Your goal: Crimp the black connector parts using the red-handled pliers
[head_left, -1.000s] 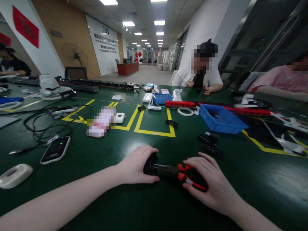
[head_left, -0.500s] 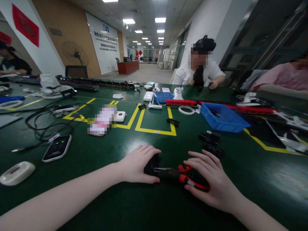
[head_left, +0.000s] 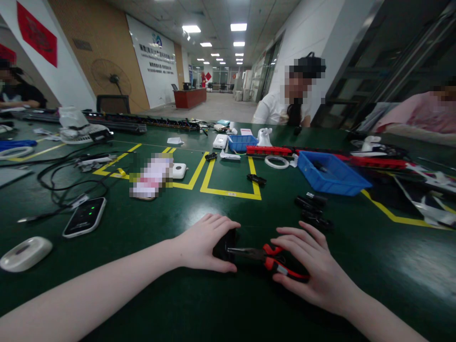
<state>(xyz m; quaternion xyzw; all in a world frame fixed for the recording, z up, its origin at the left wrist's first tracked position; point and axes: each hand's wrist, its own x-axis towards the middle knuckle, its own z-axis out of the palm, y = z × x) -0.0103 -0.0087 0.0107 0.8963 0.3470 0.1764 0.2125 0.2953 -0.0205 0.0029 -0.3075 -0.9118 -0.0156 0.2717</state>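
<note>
Fingers and thumb of my left hand point(head_left: 204, 244) curve round a small black part point(head_left: 225, 246) on the green table; its kind is hard to make out. My right hand point(head_left: 313, 268) is closed round the red and black handles of long-nose pliers point(head_left: 249, 253). The metal jaws of the pliers point left and reach the black part between my left thumb and fingers. Whether the jaws grip it cannot be seen. Beyond my right hand lie several black parts point(head_left: 312, 209) in a loose group.
A blue bin point(head_left: 331, 178) stands at the right, with a smaller blue basket point(head_left: 242, 143) farther back. Left of my arm are a phone point(head_left: 151, 178), a black device with green lights point(head_left: 85, 217), a white case point(head_left: 26, 254) and cables point(head_left: 53, 180). A person point(head_left: 285, 109) sits across the table.
My hands and the pliers stay almost in place. Across the table, the person has shifted, and the hand that showed there is out of sight.
</note>
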